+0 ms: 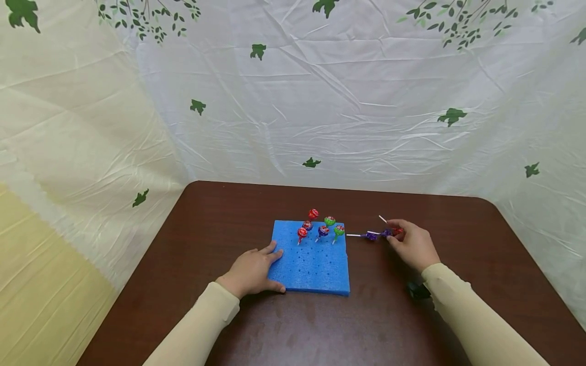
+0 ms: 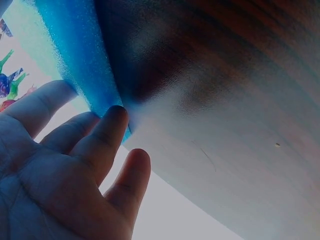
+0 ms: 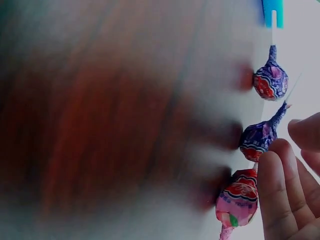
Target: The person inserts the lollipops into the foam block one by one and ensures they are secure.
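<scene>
My left hand (image 1: pixel 253 272) rests at the left edge of a blue foam board (image 1: pixel 316 277), its fingers spread. In the left wrist view its fingertips touch the board's side (image 2: pixel 85 55). Several wrapped lollipops stand upright in the board's far part, among them a red lollipop (image 1: pixel 302 233), a purple lollipop (image 1: pixel 323 231) and a green lollipop (image 1: pixel 339 231). Right of the board my right hand (image 1: pixel 414 246) reaches over loose lollipops. Its fingertips are at a purple lollipop (image 3: pixel 259 141), thumb and forefinger apart. Another purple lollipop (image 3: pixel 271 80) and a pink-red lollipop (image 3: pixel 237 200) lie beside it.
The board has rows of small holes (image 1: pixel 316 263) in its near part. All this is on a dark brown table (image 1: pixel 206 218). A dark object (image 1: pixel 417 291) shows under the right wrist. Behind hangs a white curtain (image 1: pixel 274 127) with green leaves.
</scene>
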{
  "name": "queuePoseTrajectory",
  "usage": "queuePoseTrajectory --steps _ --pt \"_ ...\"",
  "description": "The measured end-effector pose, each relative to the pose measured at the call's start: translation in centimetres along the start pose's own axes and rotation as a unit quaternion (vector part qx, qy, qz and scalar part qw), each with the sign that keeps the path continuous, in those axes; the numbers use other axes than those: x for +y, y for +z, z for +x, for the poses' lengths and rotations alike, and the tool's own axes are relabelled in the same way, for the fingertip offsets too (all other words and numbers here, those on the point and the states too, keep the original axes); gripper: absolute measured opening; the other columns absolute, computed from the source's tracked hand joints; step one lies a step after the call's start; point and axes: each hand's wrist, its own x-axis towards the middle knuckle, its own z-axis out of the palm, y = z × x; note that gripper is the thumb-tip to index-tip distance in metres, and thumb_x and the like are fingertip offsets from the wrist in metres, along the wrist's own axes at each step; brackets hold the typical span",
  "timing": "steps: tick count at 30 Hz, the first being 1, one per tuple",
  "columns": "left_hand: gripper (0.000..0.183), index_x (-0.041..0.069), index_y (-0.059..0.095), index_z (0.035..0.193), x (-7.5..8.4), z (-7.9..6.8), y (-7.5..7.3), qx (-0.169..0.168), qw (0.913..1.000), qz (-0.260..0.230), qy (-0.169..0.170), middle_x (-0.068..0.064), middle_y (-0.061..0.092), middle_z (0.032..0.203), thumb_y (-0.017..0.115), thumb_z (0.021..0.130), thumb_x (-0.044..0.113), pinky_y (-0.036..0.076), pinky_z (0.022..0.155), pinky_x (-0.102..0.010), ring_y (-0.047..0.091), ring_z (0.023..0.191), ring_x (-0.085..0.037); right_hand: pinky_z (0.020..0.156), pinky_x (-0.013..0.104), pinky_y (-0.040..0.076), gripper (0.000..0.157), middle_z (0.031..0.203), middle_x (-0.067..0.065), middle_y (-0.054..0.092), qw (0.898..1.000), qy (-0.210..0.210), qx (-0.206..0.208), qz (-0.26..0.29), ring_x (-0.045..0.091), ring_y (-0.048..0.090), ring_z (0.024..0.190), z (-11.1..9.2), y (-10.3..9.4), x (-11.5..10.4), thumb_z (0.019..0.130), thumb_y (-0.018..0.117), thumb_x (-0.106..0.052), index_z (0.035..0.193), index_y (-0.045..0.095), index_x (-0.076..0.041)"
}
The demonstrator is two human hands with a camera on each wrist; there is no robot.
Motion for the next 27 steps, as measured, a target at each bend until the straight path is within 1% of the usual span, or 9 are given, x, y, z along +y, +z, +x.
queuePoseTrajectory --steps 5,11,17,22,27 --pt "0.091 0.011 0.051 0.147 -0.02 -0.05 -0.05 -0.001 1.0 0.0 0.0 -0.015 0.039 0.155 0.077 0.076 0.061 0.038 0.109 -0.049 0.047 0.135 -0.029 0.064 0.043 0.056 0.041 0.099 0.02 0.07 1.0 0.008 -0.015 -0.01 0.028 0.069 0.078 0.06 0.13 -0.15 0.088 0.073 -0.007 0.126 0.063 0.002" --pt "0.091 0.011 0.051 0.147 -0.06 -0.03 -0.13 -0.001 1.0 -0.001 0.002 -0.016 0.039 0.155 0.077 0.076 0.062 0.038 0.109 -0.048 0.047 0.135 -0.029 0.061 0.04 0.056 0.042 0.098 0.02 0.07 0.999 0.011 -0.032 -0.019 0.026 0.069 0.076 0.26 0.34 -0.43 0.088 0.073 -0.007 0.127 0.062 0.003" --pt "0.092 0.011 0.051 0.148 -0.06 0.02 -0.2 -0.003 1.0 -0.002 0.001 -0.015 0.038 0.155 0.077 0.076 0.062 0.038 0.109 -0.048 0.046 0.136 -0.029 0.065 0.043 0.056 0.035 0.098 0.019 0.069 0.999 0.001 -0.042 -0.029 0.025 0.068 0.077 0.49 0.46 -0.1 0.086 0.073 -0.004 0.119 0.067 0.004" --pt "0.092 0.011 0.051 0.147 -0.04 0.01 -0.26 -0.003 1.0 -0.002 -0.001 -0.015 0.038 0.155 0.077 0.076 0.061 0.037 0.109 -0.048 0.046 0.136 -0.029 0.063 0.039 0.055 0.027 0.102 0.02 0.068 0.998 -0.001 -0.05 -0.032 0.023 0.067 0.076 0.41 0.54 -0.04 0.085 0.073 -0.002 0.112 0.071 0.0" --pt "0.092 0.012 0.05 0.148 -0.01 -0.04 -0.2 -0.006 1.0 -0.003 -0.005 -0.015 0.037 0.156 0.077 0.076 0.061 0.037 0.11 -0.048 0.046 0.136 -0.03 0.058 0.035 0.051 0.024 0.092 0.013 0.071 0.998 -0.009 -0.052 -0.038 0.018 0.065 0.069 0.38 0.69 -0.11 0.085 0.073 -0.002 0.109 0.073 -0.002"
